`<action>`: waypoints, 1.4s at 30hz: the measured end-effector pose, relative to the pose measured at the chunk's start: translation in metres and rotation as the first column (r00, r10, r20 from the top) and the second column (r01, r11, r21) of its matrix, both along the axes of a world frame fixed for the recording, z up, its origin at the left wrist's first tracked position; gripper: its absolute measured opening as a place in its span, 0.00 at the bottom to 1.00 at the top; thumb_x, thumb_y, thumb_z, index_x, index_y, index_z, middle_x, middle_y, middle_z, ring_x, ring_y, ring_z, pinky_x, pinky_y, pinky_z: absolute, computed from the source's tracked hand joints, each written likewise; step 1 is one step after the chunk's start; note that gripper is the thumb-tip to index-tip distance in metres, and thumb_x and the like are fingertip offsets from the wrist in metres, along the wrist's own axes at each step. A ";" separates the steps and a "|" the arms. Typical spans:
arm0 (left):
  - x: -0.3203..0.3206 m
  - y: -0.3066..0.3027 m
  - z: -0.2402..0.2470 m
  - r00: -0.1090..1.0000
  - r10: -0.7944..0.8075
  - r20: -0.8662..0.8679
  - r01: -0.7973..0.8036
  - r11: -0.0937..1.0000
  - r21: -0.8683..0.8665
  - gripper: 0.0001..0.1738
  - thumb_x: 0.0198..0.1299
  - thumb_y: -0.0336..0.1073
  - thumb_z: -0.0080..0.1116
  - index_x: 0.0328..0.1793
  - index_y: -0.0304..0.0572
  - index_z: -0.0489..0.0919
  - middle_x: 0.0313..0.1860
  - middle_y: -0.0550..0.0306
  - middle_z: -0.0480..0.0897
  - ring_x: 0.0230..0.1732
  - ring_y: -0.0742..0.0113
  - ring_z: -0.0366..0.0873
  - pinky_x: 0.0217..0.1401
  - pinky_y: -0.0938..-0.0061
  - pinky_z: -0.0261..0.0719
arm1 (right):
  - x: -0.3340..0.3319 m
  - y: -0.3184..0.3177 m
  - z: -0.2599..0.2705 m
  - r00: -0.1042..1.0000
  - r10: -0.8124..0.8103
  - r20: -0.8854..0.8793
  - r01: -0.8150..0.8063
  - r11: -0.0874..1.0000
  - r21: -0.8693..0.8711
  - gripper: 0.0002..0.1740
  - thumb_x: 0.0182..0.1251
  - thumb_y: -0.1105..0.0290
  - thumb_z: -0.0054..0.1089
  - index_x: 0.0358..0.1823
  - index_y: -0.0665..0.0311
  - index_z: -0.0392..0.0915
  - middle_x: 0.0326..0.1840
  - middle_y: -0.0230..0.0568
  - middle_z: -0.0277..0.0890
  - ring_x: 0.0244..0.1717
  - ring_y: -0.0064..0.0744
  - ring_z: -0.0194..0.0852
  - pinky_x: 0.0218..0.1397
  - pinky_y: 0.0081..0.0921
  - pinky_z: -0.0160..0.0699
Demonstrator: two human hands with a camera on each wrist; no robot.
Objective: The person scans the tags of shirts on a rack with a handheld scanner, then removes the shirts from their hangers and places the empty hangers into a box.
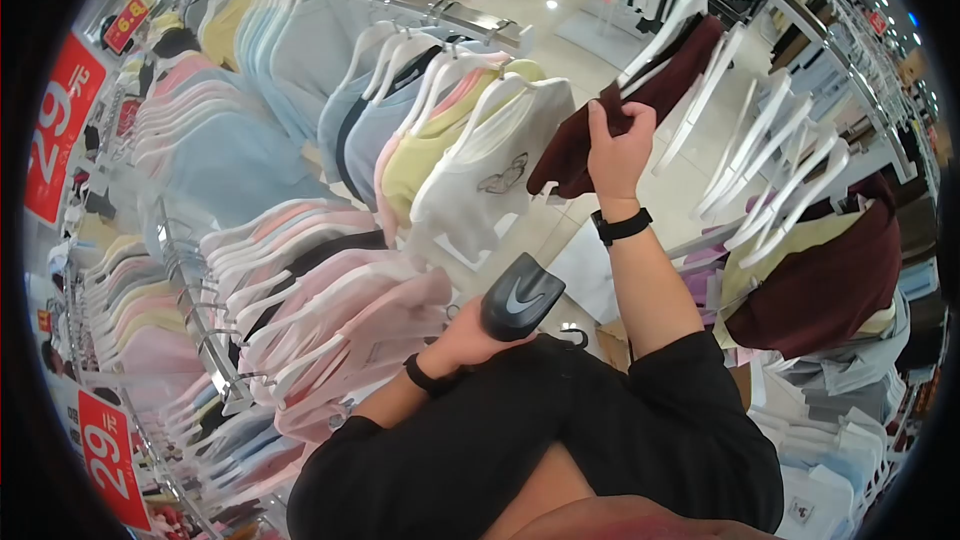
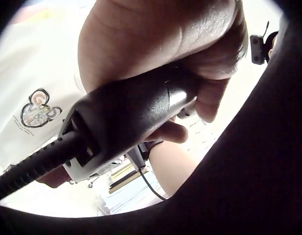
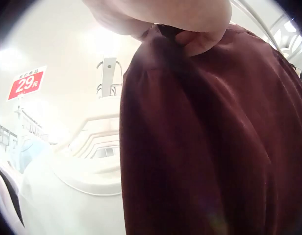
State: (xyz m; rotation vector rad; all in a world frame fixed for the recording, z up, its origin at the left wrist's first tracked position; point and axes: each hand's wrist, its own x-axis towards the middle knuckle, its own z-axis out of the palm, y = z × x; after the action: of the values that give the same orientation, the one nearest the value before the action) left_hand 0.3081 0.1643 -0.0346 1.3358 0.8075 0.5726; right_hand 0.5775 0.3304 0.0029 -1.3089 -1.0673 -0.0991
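Observation:
My left hand point(image 1: 470, 336) grips a dark handheld device point(image 1: 522, 297) with a curved light mark on its head, held low before my body. In the left wrist view the fingers wrap round the device's handle point(image 2: 136, 107), and a ribbed cable point(image 2: 38, 164) leaves its end. My right hand point(image 1: 620, 152) pinches a dark maroon garment point(image 1: 570, 155) between thumb and fingers; a white hanger point(image 1: 665, 35) is at the garment's upper part. Seen from the right wrist, the maroon cloth point(image 3: 200, 147) hangs down below the hand point(image 3: 175, 19).
A white butterfly-print top point(image 1: 490, 175) hangs left of the maroon garment, beside other tops on a metal rail point(image 1: 440, 8). White hangers point(image 1: 770, 160) and another maroon garment point(image 1: 825, 285) are at the right. Pink tops point(image 1: 350, 305) hang at the left, near red price signs point(image 1: 62, 130).

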 end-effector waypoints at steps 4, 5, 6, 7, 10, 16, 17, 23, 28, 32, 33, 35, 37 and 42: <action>0.003 0.002 0.001 0.999 -0.042 -0.019 0.043 0.999 0.014 0.26 0.59 0.29 0.78 0.63 0.37 0.82 0.52 0.60 0.90 0.53 0.73 0.84 0.62 0.72 0.80 | 0.004 -0.008 -0.002 0.993 0.050 0.107 -0.061 0.993 0.101 0.16 0.63 0.75 0.76 0.35 0.66 0.71 0.35 0.42 0.70 0.36 0.44 0.70 0.42 0.34 0.73; 0.004 0.002 0.001 0.999 -0.040 -0.024 0.041 0.999 0.019 0.26 0.59 0.29 0.78 0.63 0.37 0.82 0.52 0.60 0.90 0.53 0.73 0.84 0.62 0.72 0.80 | 0.006 -0.010 -0.002 0.992 0.062 0.106 -0.073 0.992 0.104 0.16 0.63 0.75 0.75 0.35 0.66 0.71 0.35 0.42 0.70 0.36 0.44 0.70 0.42 0.35 0.73; 0.004 0.002 0.000 0.999 -0.038 -0.020 0.038 0.999 0.014 0.26 0.59 0.28 0.78 0.63 0.37 0.82 0.52 0.60 0.90 0.53 0.73 0.84 0.62 0.72 0.80 | 0.008 -0.011 -0.003 0.992 0.075 0.106 -0.087 0.991 0.107 0.16 0.63 0.76 0.75 0.35 0.66 0.71 0.35 0.42 0.70 0.36 0.43 0.70 0.42 0.35 0.73; 0.005 0.002 -0.002 0.999 -0.035 -0.015 0.035 0.999 0.010 0.26 0.59 0.28 0.78 0.63 0.37 0.82 0.52 0.60 0.90 0.53 0.73 0.84 0.62 0.72 0.80 | 0.009 -0.012 -0.003 0.990 0.090 0.106 -0.102 0.989 0.111 0.16 0.63 0.77 0.75 0.35 0.66 0.70 0.35 0.42 0.70 0.36 0.43 0.70 0.42 0.35 0.73; 0.006 0.002 -0.004 0.999 -0.039 -0.007 0.039 0.999 0.012 0.25 0.59 0.28 0.78 0.63 0.36 0.82 0.51 0.59 0.90 0.53 0.73 0.84 0.61 0.72 0.81 | 0.011 -0.015 -0.003 0.986 0.063 0.154 -0.085 0.986 0.146 0.16 0.61 0.79 0.75 0.36 0.65 0.70 0.37 0.42 0.71 0.38 0.44 0.71 0.42 0.35 0.74; 0.009 0.004 0.000 0.999 -0.049 0.007 0.049 0.999 0.007 0.24 0.59 0.27 0.77 0.61 0.36 0.82 0.50 0.59 0.90 0.52 0.73 0.84 0.60 0.72 0.81 | 0.011 -0.024 -0.003 0.972 0.016 0.233 -0.052 0.987 0.151 0.18 0.58 0.79 0.79 0.37 0.65 0.71 0.45 0.45 0.77 0.44 0.47 0.77 0.46 0.37 0.79; 0.009 0.004 0.001 0.999 -0.047 0.010 0.047 0.999 0.006 0.23 0.59 0.26 0.77 0.61 0.36 0.82 0.50 0.59 0.90 0.52 0.73 0.84 0.60 0.72 0.81 | 0.011 -0.026 -0.004 0.970 0.016 0.243 -0.055 0.987 0.153 0.18 0.58 0.79 0.79 0.36 0.64 0.71 0.45 0.45 0.77 0.43 0.47 0.77 0.46 0.37 0.79; 0.010 0.005 -0.004 0.999 -0.043 0.009 0.043 0.999 0.002 0.24 0.59 0.26 0.76 0.61 0.35 0.82 0.50 0.59 0.90 0.52 0.73 0.85 0.60 0.72 0.82 | 0.016 -0.036 -0.021 0.962 0.048 0.269 -0.086 0.988 0.129 0.18 0.59 0.78 0.80 0.35 0.64 0.72 0.45 0.45 0.77 0.43 0.46 0.78 0.43 0.35 0.79; 0.010 0.009 -0.003 0.997 -0.080 -0.007 0.080 0.996 0.027 0.23 0.60 0.25 0.76 0.62 0.35 0.82 0.50 0.58 0.90 0.52 0.73 0.85 0.61 0.71 0.82 | 0.022 -0.033 -0.032 0.991 0.066 0.113 -0.076 0.994 0.083 0.17 0.65 0.78 0.74 0.37 0.64 0.68 0.47 0.47 0.77 0.43 0.49 0.77 0.50 0.37 0.78; 0.010 0.010 -0.010 0.998 -0.067 0.018 0.066 0.996 0.067 0.24 0.60 0.24 0.75 0.63 0.35 0.81 0.48 0.59 0.90 0.50 0.73 0.85 0.58 0.72 0.82 | 0.016 -0.041 -0.033 0.995 0.079 -0.065 -0.079 0.997 -0.003 0.18 0.69 0.74 0.72 0.35 0.63 0.64 0.45 0.46 0.77 0.43 0.49 0.77 0.51 0.36 0.78; 0.009 0.010 -0.009 0.998 -0.055 0.017 0.054 0.998 0.040 0.26 0.60 0.24 0.75 0.65 0.35 0.81 0.47 0.60 0.90 0.50 0.73 0.85 0.57 0.73 0.82 | 0.015 -0.045 -0.038 0.991 0.110 -0.072 -0.111 0.994 -0.018 0.18 0.69 0.75 0.71 0.35 0.63 0.64 0.45 0.46 0.77 0.43 0.49 0.76 0.51 0.36 0.78; 0.008 0.010 -0.008 0.999 -0.033 0.015 0.033 0.999 -0.012 0.30 0.59 0.24 0.76 0.69 0.36 0.79 0.46 0.62 0.89 0.48 0.73 0.85 0.55 0.75 0.82 | 0.011 -0.054 -0.049 0.982 0.169 -0.086 -0.174 0.984 -0.048 0.18 0.69 0.76 0.70 0.35 0.64 0.64 0.43 0.46 0.77 0.42 0.48 0.75 0.51 0.35 0.77; 0.007 0.009 -0.007 0.997 0.002 0.073 0.002 0.998 -0.058 0.42 0.56 0.30 0.80 0.77 0.36 0.72 0.64 0.56 0.82 0.63 0.69 0.79 0.68 0.72 0.76 | 0.002 -0.073 -0.050 0.906 0.344 -0.246 -0.371 0.926 -0.072 0.18 0.70 0.77 0.69 0.34 0.64 0.63 0.42 0.43 0.76 0.41 0.37 0.73 0.50 0.29 0.77; 0.017 0.015 0.013 0.972 -0.092 0.215 0.093 0.996 0.007 0.61 0.52 0.30 0.82 0.90 0.39 0.55 0.87 0.51 0.62 0.80 0.65 0.66 0.80 0.68 0.66 | -0.002 -0.131 -0.026 0.582 0.660 -0.475 -0.780 0.618 -0.096 0.18 0.71 0.79 0.68 0.37 0.61 0.62 0.47 0.39 0.76 0.49 0.26 0.70 0.57 0.27 0.76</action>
State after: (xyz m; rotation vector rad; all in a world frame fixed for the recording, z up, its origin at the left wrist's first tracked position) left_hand 0.3252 0.1797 -0.0214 1.2765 0.5663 0.6298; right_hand 0.5752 0.1992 -0.0230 -0.9742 -1.2129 0.9724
